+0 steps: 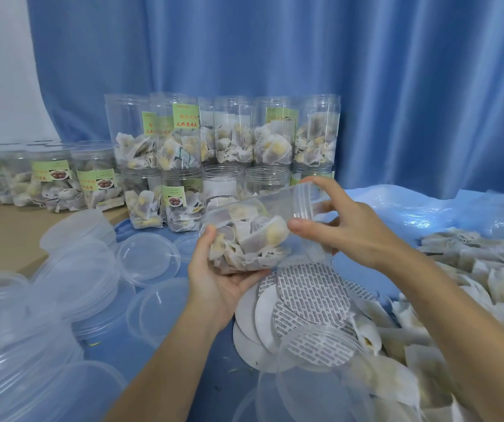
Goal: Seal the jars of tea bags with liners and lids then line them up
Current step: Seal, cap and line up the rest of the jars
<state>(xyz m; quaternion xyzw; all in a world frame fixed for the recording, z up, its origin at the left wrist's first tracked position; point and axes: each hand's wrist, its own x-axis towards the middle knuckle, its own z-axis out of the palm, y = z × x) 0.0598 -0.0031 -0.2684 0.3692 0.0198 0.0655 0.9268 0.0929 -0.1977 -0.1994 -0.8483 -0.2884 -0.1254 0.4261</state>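
A clear plastic jar (253, 229) half full of tea bags lies tilted in mid-air, its open threaded mouth pointing up to the right. My left hand (217, 275) cups the jar's base from below, thumb up along its side. My right hand (342, 226) grips the jar near the mouth, thumb in front and fingers over the rim. Round printed liners (311, 293) lie fanned out on the blue table just under the jar. Clear lids (148, 258) are scattered to the left. Filled jars (223, 132) stand stacked in two tiers at the back.
More labelled jars (53, 181) sit on a brown surface at the far left. A heap of loose tea bags (473, 278) covers the right side. Empty clear lids or tubs (16, 345) crowd the near left. A blue curtain (366, 71) hangs behind.
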